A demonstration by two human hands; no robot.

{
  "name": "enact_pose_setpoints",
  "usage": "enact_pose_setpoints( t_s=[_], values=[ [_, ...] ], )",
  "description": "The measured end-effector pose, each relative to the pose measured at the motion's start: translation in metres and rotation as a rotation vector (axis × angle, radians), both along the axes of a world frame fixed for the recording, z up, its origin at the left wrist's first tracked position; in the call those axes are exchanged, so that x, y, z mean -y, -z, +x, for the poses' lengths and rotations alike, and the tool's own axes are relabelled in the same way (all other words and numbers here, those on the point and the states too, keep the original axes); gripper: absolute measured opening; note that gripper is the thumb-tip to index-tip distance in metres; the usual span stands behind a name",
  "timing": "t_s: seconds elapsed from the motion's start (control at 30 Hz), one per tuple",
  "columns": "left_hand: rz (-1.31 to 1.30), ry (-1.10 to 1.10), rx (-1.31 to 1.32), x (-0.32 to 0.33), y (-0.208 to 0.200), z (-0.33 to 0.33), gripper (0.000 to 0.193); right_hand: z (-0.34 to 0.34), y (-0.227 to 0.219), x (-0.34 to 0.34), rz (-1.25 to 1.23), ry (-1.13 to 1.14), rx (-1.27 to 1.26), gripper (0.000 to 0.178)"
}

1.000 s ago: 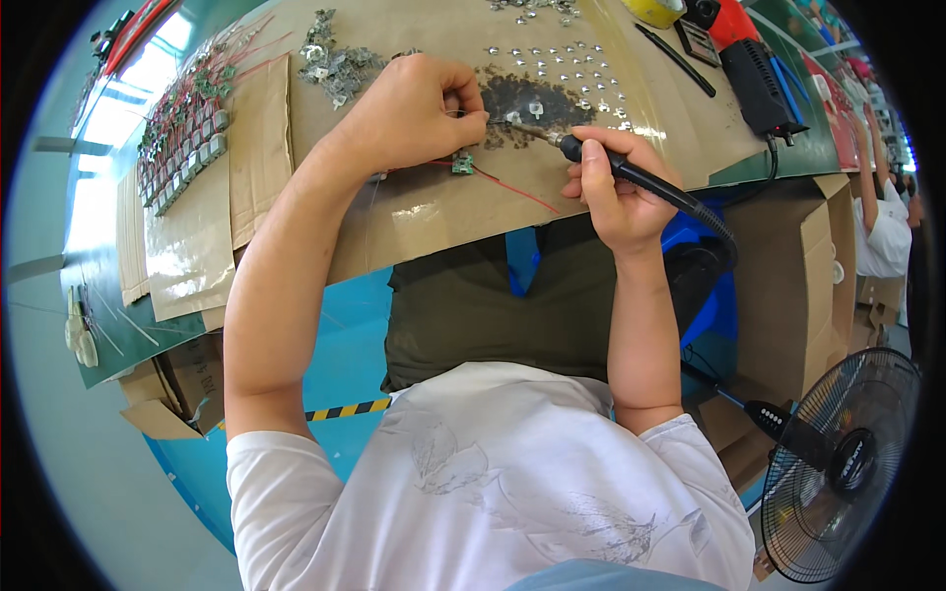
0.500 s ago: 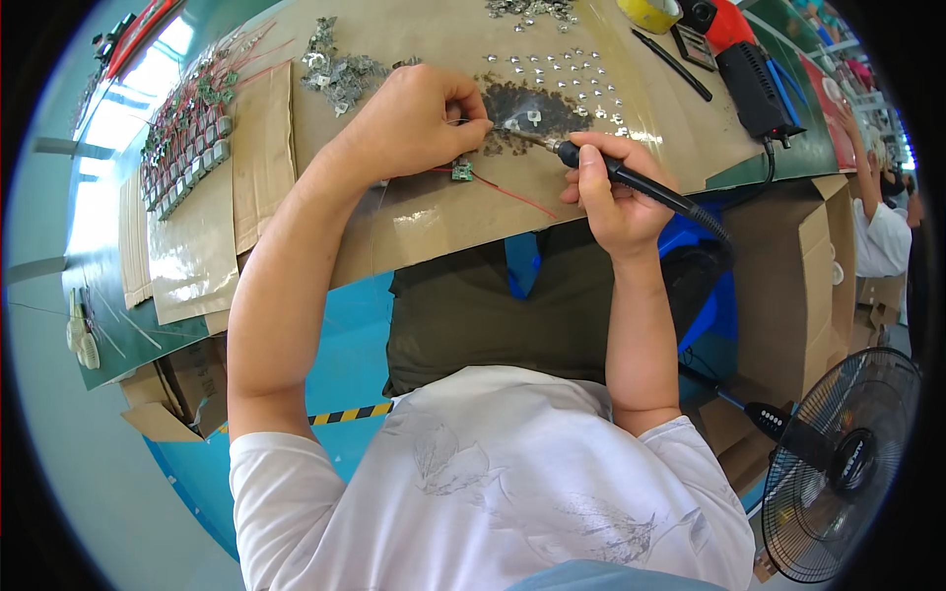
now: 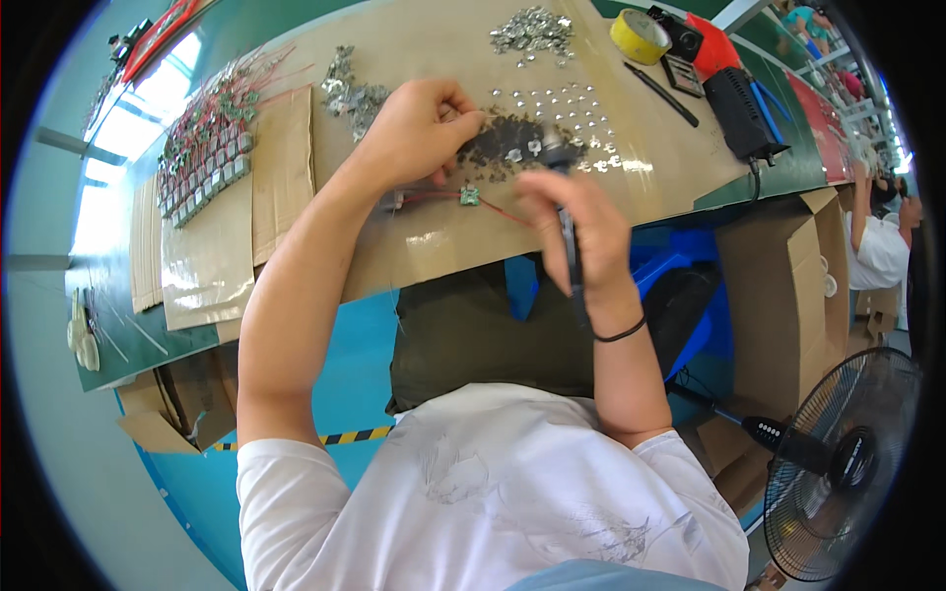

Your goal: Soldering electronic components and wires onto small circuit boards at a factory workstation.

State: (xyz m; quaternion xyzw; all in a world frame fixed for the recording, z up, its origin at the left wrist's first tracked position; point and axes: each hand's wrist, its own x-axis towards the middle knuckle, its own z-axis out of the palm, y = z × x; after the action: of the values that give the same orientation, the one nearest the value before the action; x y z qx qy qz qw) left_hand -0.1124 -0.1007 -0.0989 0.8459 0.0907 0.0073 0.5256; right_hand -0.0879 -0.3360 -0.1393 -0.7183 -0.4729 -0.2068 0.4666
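Note:
My right hand (image 3: 596, 231) grips the black handle of a soldering iron (image 3: 571, 246), now held upright and smeared by motion. Its tip end is beside a dark, scorched patch (image 3: 493, 141) on the brown work sheet. My left hand (image 3: 419, 128) is closed in a pinch at that patch's left edge; what its fingers hold is hidden. Just below the left hand lies a small green circuit board (image 3: 470, 196), with red wires running from both sides. Small silver metal pieces (image 3: 591, 121) sit in loose rows right of the patch, and a couple lie on it.
Wired boards with silver blocks (image 3: 207, 177) stand in rows on cardboard at left. Silver parts are heaped (image 3: 532, 32) at the back. Yellow tape (image 3: 640, 37), a black pen-like tool (image 3: 662, 96) and a black box with a cable (image 3: 739, 113) are at right. A fan (image 3: 838, 463) stands lower right.
My right hand has swung the soldering iron from slanting to upright, drawing its tip away from my left fingers. The left hand stays pinched near the patch; the whole view has shifted slightly.

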Motion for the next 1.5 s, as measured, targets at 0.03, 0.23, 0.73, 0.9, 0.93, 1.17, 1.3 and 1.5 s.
enact_pose_setpoints(
  t_s=[0.03,0.23,0.73,0.9,0.93,1.17,1.3,1.5],
  values=[
    [-0.072,-0.044,-0.034,-0.002,-0.003,-0.001,0.021,-0.009,-0.008,-0.006,-0.003,-0.054,-0.040,0.041],
    [-0.190,-0.072,0.026,-0.001,-0.005,0.002,0.023,-0.013,0.001,-0.017,-0.083,-0.057,0.076,0.044],
    [-0.061,0.434,-0.046,-0.008,-0.004,-0.013,0.026,-0.008,-0.004,-0.012,0.035,-0.021,-0.137,0.046],
    [-0.080,0.425,0.029,-0.005,-0.004,-0.010,0.024,0.000,-0.006,0.000,0.019,0.025,-0.132,0.043],
    [-0.079,0.409,-0.025,-0.003,-0.007,-0.011,0.021,-0.001,-0.007,0.001,0.017,0.053,-0.139,0.043],
    [-0.107,0.258,-0.034,0.005,0.004,-0.008,0.016,-0.012,0.000,-0.002,0.039,0.087,-0.090,0.044],
    [0.141,0.165,0.117,0.004,0.012,-0.004,0.015,-0.018,-0.008,-0.011,-0.004,-0.053,-0.026,0.046],
    [0.301,0.149,0.168,0.006,0.009,-0.006,0.017,0.008,-0.003,0.005,0.171,-0.114,-0.495,0.034]
  ],
)
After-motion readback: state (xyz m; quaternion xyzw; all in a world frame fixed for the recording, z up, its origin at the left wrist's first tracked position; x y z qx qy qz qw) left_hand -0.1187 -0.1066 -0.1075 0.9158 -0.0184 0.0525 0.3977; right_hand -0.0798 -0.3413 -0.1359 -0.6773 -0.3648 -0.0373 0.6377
